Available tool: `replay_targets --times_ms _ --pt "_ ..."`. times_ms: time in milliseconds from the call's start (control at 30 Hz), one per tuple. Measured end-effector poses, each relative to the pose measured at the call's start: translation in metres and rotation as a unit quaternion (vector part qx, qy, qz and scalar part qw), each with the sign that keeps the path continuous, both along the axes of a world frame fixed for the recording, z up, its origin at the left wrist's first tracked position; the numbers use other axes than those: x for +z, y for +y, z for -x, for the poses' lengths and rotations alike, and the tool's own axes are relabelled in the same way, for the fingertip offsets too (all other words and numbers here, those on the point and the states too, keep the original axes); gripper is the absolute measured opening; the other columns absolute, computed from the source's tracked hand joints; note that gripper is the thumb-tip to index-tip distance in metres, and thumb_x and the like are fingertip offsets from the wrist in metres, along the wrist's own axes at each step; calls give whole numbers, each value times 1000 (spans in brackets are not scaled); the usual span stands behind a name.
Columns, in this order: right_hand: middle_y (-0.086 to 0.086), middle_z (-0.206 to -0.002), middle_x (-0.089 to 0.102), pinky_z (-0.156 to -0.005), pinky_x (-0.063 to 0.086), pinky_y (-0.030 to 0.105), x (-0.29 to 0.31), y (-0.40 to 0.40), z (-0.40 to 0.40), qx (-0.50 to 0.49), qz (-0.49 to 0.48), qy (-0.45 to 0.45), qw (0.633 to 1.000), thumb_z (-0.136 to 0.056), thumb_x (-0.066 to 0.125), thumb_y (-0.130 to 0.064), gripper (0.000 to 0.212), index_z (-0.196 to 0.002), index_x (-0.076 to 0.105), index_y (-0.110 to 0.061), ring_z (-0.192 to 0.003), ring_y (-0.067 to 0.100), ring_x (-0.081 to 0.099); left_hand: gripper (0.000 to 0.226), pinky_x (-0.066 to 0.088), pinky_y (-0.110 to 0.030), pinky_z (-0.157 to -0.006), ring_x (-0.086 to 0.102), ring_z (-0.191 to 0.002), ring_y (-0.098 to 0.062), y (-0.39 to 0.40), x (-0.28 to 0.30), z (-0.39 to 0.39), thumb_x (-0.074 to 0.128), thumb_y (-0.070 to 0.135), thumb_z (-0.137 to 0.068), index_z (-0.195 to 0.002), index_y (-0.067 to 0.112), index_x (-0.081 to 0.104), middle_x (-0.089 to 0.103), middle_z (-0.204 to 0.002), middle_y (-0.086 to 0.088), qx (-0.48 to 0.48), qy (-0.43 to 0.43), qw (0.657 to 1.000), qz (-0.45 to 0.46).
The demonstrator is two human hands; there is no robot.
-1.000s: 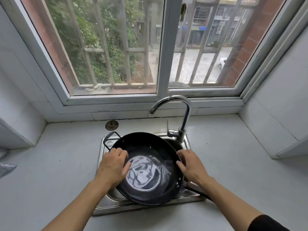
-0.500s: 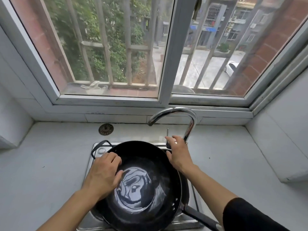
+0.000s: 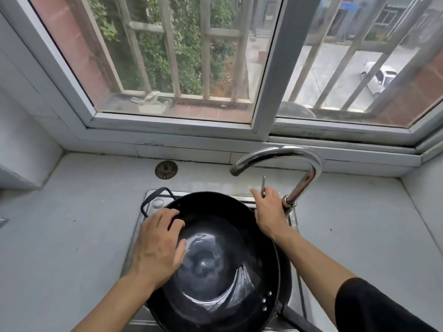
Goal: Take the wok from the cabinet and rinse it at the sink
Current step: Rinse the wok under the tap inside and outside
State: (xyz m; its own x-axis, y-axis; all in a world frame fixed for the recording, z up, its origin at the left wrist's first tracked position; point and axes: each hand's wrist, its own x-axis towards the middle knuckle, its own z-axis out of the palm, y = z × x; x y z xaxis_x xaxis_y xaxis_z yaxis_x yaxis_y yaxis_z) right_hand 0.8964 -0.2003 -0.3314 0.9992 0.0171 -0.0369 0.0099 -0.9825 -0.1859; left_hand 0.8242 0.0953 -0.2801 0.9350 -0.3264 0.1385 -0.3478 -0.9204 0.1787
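Glossy black metal wok [image 3: 223, 271], wet sheen inside; polished chrome faucet [image 3: 309, 173]; matt grey countertop [image 3: 72, 236]

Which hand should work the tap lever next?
Probably the right hand: its fingers already pinch the faucet lever. The left hand rests inside the wok, steadying it over the sink.

Glossy black wok [image 3: 223, 271]; chrome faucet [image 3: 282, 152]; pale grey countertop [image 3: 72, 236]; white window frame [image 3: 271, 68].
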Motion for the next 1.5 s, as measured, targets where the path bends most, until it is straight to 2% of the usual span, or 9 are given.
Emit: replay_targets --times_ms 67,133,300,533,700,900,1233,1500 --pt "17 -109 48 -84 41 38 -1 1 -7 -4 0 8 1000 -71 52 14 59 -125 49 -9 -96 31 46 49 34 -47 -102 40 -131 -36 10 0 -3 77 29 -69 -113 14 64 49 -140 -13 40 15 998 -52" --pt "20 -107 49 -80 45 40 -2 3 -11 -13 -5 16 1000 -68 52 18 59 -123 49 -4 -90 33 49 60 34 -52 -103 35 -135 -41 20 0 -8 83 27 -62 -117 14 63 41 -147 -19 79 48 992 -83" --pt "22 -104 51 -74 49 45 -7 4 -14 -29 4 27 999 -61 57 20 67 -125 49 1 -81 37 53 64 47 -54 -95 37 -131 -42 33 -7 -15 85 30 -59 -116 13 61 41 -146 -19 90 101 984 -119" --pt "21 -108 52 -76 49 44 -8 4 -14 -20 6 19 1000 -62 57 22 71 -128 50 0 -84 35 54 72 56 -46 -75 44 -114 -37 35 -10 -17 85 16 -56 -122 15 58 36 -148 -18 111 109 985 -73" --pt "21 -106 53 -74 47 43 -6 4 -15 -12 16 21 1000 -59 59 22 67 -122 53 0 -84 35 54 74 55 -46 -74 44 -113 -36 38 -12 -21 81 5 -56 -125 14 57 38 -147 -18 114 97 988 -49" --pt "20 -88 54 -56 44 42 -11 2 -13 25 63 29 997 -39 64 22 61 -97 59 1 -69 36 54 70 56 -46 -73 44 -114 -38 37 -15 -19 77 -5 -55 -120 13 59 42 -142 -20 118 88 988 -47" --pt "20 -93 53 -62 42 43 -11 -1 -14 37 48 23 998 -46 56 23 56 -97 57 1 -75 37 52 73 56 -45 -76 45 -113 -37 37 -18 -18 77 -7 -56 -123 13 57 42 -142 -21 120 80 988 -52" --pt "19 -97 52 -65 43 43 -10 -1 -13 47 45 20 998 -47 58 23 57 -100 57 0 -79 36 52 72 56 -47 -75 44 -114 -38 39 -21 -18 74 -10 -56 -122 14 57 41 -143 -21 119 81 989 -46"
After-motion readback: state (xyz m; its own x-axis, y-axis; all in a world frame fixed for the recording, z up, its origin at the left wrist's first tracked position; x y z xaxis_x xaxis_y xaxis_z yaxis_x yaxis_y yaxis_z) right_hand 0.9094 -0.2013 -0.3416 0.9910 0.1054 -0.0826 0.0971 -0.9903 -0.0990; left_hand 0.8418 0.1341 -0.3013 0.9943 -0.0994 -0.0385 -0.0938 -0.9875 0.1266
